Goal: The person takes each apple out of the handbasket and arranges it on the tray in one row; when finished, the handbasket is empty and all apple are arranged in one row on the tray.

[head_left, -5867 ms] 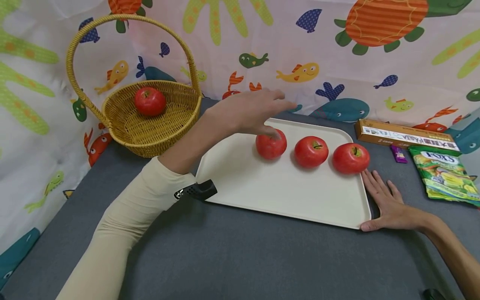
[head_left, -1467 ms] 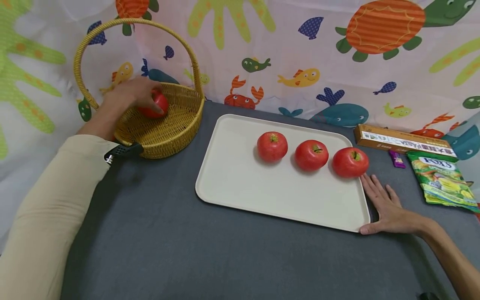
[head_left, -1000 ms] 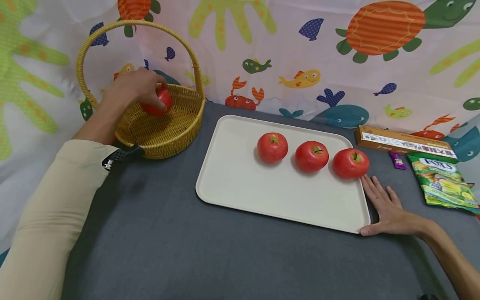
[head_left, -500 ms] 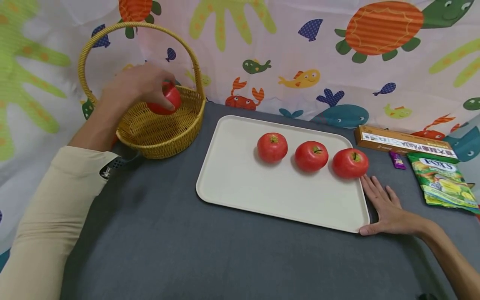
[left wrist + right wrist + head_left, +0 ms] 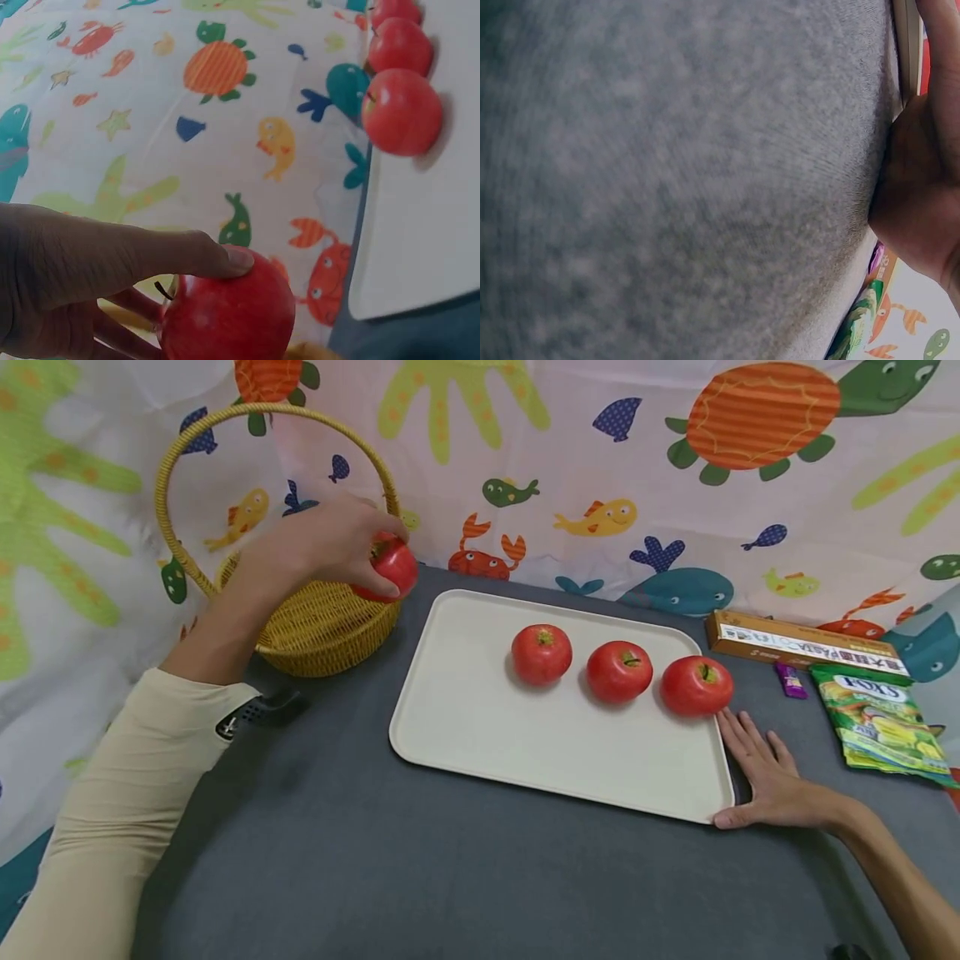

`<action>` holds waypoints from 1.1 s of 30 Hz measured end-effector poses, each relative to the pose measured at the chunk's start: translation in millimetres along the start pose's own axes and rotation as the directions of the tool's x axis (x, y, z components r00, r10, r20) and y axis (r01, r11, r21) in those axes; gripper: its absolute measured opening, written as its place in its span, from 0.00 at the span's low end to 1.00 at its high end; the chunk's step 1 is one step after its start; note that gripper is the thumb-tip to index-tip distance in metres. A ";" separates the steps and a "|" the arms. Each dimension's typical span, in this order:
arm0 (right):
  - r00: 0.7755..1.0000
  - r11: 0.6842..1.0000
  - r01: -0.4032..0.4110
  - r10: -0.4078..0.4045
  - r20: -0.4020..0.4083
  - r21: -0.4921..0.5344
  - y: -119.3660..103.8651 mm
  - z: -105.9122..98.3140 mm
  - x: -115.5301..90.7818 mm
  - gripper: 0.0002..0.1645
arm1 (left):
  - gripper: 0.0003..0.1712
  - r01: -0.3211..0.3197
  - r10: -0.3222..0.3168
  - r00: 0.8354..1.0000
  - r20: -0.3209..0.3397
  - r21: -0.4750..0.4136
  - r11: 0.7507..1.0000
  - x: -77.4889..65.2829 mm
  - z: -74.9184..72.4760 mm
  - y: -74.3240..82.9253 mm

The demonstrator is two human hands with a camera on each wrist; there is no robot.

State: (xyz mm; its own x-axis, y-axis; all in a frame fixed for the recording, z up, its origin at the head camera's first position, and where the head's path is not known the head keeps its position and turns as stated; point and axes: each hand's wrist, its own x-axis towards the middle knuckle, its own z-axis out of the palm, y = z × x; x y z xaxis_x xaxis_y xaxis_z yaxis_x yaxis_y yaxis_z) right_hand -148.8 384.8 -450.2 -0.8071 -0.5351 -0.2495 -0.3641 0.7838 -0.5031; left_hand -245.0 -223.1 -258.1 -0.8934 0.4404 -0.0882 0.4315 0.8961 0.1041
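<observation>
My left hand (image 5: 330,539) grips a red apple (image 5: 396,568) at the right rim of the yellow wicker basket (image 5: 322,627). In the left wrist view the thumb lies along the top of this apple (image 5: 232,311), with its stem showing beside the fingers. Three more red apples stand in a row on the cream tray (image 5: 480,727): a left one (image 5: 542,655), a middle one (image 5: 619,672) and a right one (image 5: 697,686). Fingers spread, my right hand (image 5: 772,789) rests flat on the table at the tray's right edge, thumb at its near corner.
Behind the tray on the right lies a long brown box (image 5: 806,643). Near it are a small purple packet (image 5: 791,680) and a green snack bag (image 5: 881,722). The basket's tall handle (image 5: 273,410) arches up behind my left arm. A sea-animal cloth (image 5: 450,468) hangs at the back.
Earlier my left hand was over the left apple on the tray, then it reached into the basket and took hold of the apple there. That apple has been lifted rightward. The right hand stays put.
</observation>
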 end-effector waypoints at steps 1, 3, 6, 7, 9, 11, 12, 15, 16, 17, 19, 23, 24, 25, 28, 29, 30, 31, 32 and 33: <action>1.000 1.000 0.000 0.000 -0.001 -0.001 0.1 0.0 0.2 0.82 | 0.40 -0.005 0.005 1.000 0.006 -0.003 1.000 1.4 1.5 3.2; 1.000 1.000 0.004 -0.004 -0.002 -0.002 0.5 0.1 0.6 0.82 | 0.40 -0.011 0.011 1.000 0.025 -0.009 1.000 3.8 4.8 9.7; 1.000 1.000 0.011 -0.011 -0.002 0.000 0.2 -0.1 0.7 0.82 | 0.38 -0.043 0.043 0.998 0.039 -0.012 0.999 9.7 9.0 19.2; 1.000 1.000 0.013 -0.013 -0.002 0.001 0.9 -0.2 0.6 0.82 | 0.38 -0.052 0.052 0.998 0.044 -0.018 0.998 12.1 10.2 22.1; 1.000 1.000 0.018 -0.018 -0.007 0.001 1.2 0.1 0.1 0.81 | 0.38 -0.067 0.069 0.996 0.056 -0.025 0.997 18.1 12.7 27.9; 1.000 1.000 0.021 -0.021 -0.020 0.000 3.1 1.4 -0.5 0.82 | 0.37 -0.074 0.076 0.995 0.072 -0.022 0.997 24.5 15.4 34.5; 1.000 1.000 0.022 -0.022 -0.022 0.000 3.8 2.1 -0.7 0.82 | 0.37 -0.076 0.078 0.994 0.079 -0.022 0.997 27.3 17.5 37.8; 0.999 1.000 0.022 -0.022 -0.028 0.000 5.7 3.9 -0.7 0.82 | 0.38 -0.072 0.074 0.992 0.104 -0.021 0.997 35.1 25.0 46.1; 0.999 1.000 0.022 -0.022 -0.029 0.001 6.2 4.3 -0.8 0.82 | 0.38 -0.075 0.076 0.991 0.109 -0.020 0.997 37.7 27.9 48.4; 0.999 1.000 0.020 -0.020 -0.028 0.002 6.1 4.3 -1.1 0.82 | 0.38 -0.083 0.084 0.990 0.110 -0.021 0.996 40.0 31.1 50.6; 0.999 1.000 0.015 -0.015 -0.030 0.000 5.2 3.9 -1.8 0.82 | 0.39 -0.093 0.096 0.989 0.115 -0.028 0.995 45.2 38.0 54.1; 1.000 1.000 0.008 -0.009 -0.028 -0.007 3.2 1.7 -2.7 0.82 | 0.39 -0.117 0.122 0.984 0.129 -0.045 0.992 55.2 52.4 59.2; 1.000 1.000 0.008 -0.008 -0.029 -0.009 2.8 1.4 -2.3 0.82 | 0.39 -0.116 0.122 0.983 0.137 -0.052 0.992 57.6 56.0 59.6; 1.000 1.000 0.008 -0.008 -0.023 -0.010 2.5 0.6 -1.6 0.82 | 0.39 -0.109 0.117 0.982 0.150 -0.061 0.992 59.4 59.6 59.9; 0.999 1.000 0.009 -0.009 -0.032 -0.012 2.2 1.0 0.6 0.83 | 0.40 -0.070 0.084 0.976 0.200 -0.076 0.995 63.7 70.0 59.2; 0.999 1.000 0.008 -0.008 -0.032 -0.012 2.2 1.2 1.2 0.83 | 0.40 -0.057 0.072 0.974 0.213 -0.078 0.995 64.5 73.4 58.6; 0.999 1.000 0.008 -0.009 -0.032 -0.013 2.1 1.4 1.5 0.83 | 0.40 -0.046 0.062 0.972 0.225 -0.079 0.996 64.9 76.2 58.2; 1.000 1.000 0.007 -0.007 -0.030 -0.012 2.4 1.5 1.6 0.83 | 0.41 -0.037 0.054 0.971 0.232 -0.079 0.996 65.2 78.5 57.8; 1.000 1.000 0.006 -0.006 -0.028 -0.012 2.1 1.2 1.3 0.83 | 0.41 -0.030 0.047 0.971 0.235 -0.077 0.997 65.4 80.3 57.5; 1.000 1.000 0.003 -0.004 -0.025 -0.010 2.4 0.9 0.8 0.83 | 0.41 -0.027 0.045 0.971 0.234 -0.078 0.997 65.4 81.8 57.4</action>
State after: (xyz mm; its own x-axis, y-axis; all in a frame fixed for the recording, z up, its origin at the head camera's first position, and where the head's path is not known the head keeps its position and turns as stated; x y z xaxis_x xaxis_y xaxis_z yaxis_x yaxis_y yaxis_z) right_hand -149.9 385.9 -452.3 -0.8171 -0.5300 -0.2270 -0.3713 0.7850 -0.4959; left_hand -268.5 -138.3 -338.9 -0.8193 0.4805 -0.3128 0.4445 0.8769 0.1830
